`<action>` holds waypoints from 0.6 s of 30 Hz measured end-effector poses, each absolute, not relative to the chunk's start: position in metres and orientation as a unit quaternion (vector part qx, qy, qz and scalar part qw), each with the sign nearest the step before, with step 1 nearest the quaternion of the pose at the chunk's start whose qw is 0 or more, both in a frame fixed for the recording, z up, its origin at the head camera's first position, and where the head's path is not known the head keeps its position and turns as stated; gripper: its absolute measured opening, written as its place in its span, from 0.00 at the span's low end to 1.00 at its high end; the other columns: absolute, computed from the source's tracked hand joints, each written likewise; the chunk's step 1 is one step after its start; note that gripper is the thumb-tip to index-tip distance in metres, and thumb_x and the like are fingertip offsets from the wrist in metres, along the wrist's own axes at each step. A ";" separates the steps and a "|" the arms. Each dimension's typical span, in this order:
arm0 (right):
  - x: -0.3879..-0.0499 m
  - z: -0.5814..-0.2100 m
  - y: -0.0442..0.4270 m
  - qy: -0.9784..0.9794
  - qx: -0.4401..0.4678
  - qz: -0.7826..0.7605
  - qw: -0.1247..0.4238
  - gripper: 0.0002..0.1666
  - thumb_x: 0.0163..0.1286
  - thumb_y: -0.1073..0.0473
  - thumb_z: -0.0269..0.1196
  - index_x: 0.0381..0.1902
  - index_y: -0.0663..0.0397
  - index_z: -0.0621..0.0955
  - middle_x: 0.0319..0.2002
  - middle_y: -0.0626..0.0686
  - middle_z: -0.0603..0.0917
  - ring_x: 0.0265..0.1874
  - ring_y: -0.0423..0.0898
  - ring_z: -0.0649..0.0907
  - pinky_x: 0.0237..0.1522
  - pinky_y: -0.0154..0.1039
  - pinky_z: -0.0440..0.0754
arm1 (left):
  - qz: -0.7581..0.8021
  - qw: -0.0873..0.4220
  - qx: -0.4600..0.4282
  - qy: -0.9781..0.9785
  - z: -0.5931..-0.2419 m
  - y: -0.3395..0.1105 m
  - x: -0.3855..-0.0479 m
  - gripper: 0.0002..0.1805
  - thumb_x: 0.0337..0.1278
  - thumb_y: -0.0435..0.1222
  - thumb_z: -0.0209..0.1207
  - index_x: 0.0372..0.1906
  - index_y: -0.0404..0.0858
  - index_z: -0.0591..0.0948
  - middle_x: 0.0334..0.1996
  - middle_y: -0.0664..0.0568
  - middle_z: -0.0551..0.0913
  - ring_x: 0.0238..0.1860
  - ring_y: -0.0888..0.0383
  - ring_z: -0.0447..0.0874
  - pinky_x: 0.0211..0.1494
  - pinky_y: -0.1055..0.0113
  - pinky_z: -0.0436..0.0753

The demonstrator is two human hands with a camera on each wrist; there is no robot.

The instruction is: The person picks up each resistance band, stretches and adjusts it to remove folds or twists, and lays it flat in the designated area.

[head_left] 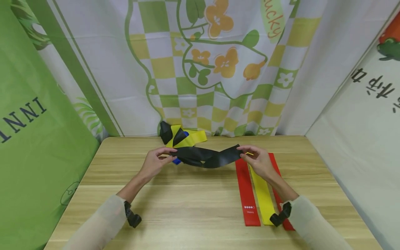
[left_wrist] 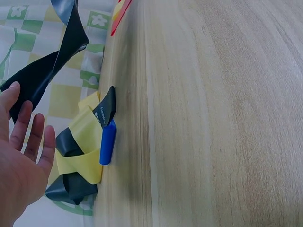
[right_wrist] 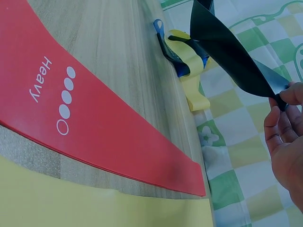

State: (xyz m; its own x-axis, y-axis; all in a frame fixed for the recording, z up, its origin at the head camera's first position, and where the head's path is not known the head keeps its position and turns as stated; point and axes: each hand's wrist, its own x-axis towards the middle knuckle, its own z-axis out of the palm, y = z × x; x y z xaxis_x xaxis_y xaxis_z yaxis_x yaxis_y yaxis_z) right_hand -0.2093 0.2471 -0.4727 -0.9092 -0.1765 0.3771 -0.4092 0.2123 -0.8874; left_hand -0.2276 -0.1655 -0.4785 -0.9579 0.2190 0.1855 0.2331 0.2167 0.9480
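A black resistance band point(head_left: 215, 158) is stretched between both hands above the back of the table, with a twist in its middle. My left hand point(head_left: 156, 160) pinches its left end between thumb and fingers; the other fingers are spread in the left wrist view. The right end is pinched by my right hand point(head_left: 257, 159), seen also at the edge of the right wrist view. Below and behind the left end lies a jumbled pile of yellow point(head_left: 192, 139), black point(head_left: 166, 132) and blue point(left_wrist: 108, 143) bands.
Flat on the table's right side lie a red band point(head_left: 247, 191) marked "Heavy", a yellow band point(head_left: 261, 194) and another red band point(head_left: 275, 165), side by side under the right forearm. A patterned curtain point(head_left: 200, 69) hangs behind the wooden table point(head_left: 193, 215).
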 end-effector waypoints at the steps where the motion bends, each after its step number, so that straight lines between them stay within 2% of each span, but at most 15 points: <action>1: -0.209 -0.473 0.247 -0.773 0.188 0.598 0.097 0.15 0.70 0.78 0.66 0.54 0.72 0.85 0.48 0.68 0.84 0.45 0.38 0.81 0.47 0.27 0.86 | -0.607 0.008 -0.145 -0.781 -0.478 -0.165 -0.228 0.11 0.65 0.29 0.70 0.51 0.35 0.90 0.43 0.45 0.89 0.47 0.50 0.88 0.50 0.70 0.88; 5: -0.209 -0.471 0.248 -0.775 0.182 0.597 0.097 0.15 0.70 0.77 0.67 0.54 0.71 0.85 0.49 0.66 0.84 0.45 0.38 0.81 0.46 0.27 0.86 | -0.597 0.024 -0.151 -0.787 -0.479 -0.166 -0.228 0.10 0.67 0.30 0.69 0.50 0.35 0.91 0.41 0.47 0.89 0.46 0.55 0.87 0.50 0.71 0.87; 8: -0.209 -0.471 0.248 -0.775 0.182 0.597 0.099 0.15 0.70 0.77 0.66 0.54 0.71 0.85 0.50 0.68 0.84 0.45 0.38 0.81 0.45 0.27 0.86 | -0.586 0.041 -0.151 -0.795 -0.480 -0.166 -0.228 0.09 0.67 0.32 0.70 0.49 0.37 0.91 0.40 0.49 0.90 0.43 0.63 0.85 0.48 0.72 0.86; 13: -0.210 -0.472 0.249 -0.778 0.178 0.595 0.099 0.15 0.70 0.77 0.66 0.54 0.71 0.85 0.51 0.69 0.83 0.45 0.39 0.81 0.46 0.27 0.86 | -0.584 0.075 -0.142 -0.796 -0.480 -0.165 -0.228 0.09 0.63 0.33 0.74 0.45 0.34 0.92 0.38 0.45 0.87 0.41 0.61 0.82 0.46 0.73 0.84; 18: -0.212 -0.473 0.250 -0.773 0.176 0.600 0.103 0.15 0.70 0.77 0.66 0.54 0.72 0.85 0.50 0.67 0.85 0.44 0.38 0.82 0.45 0.27 0.86 | -0.595 0.092 -0.120 -0.789 -0.480 -0.165 -0.229 0.10 0.60 0.33 0.75 0.43 0.30 0.91 0.43 0.45 0.82 0.47 0.61 0.80 0.49 0.74 0.85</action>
State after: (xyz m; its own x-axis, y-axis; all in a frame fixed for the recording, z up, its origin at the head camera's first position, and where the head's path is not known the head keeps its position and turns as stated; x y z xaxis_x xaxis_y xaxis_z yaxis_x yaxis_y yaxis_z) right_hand -0.2118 0.2498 -0.4732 -0.9167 -0.1494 0.3705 -0.3961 0.2176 -0.8921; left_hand -0.2289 -0.1646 -0.4800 -0.9543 0.0794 0.2881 0.2988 0.2634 0.9173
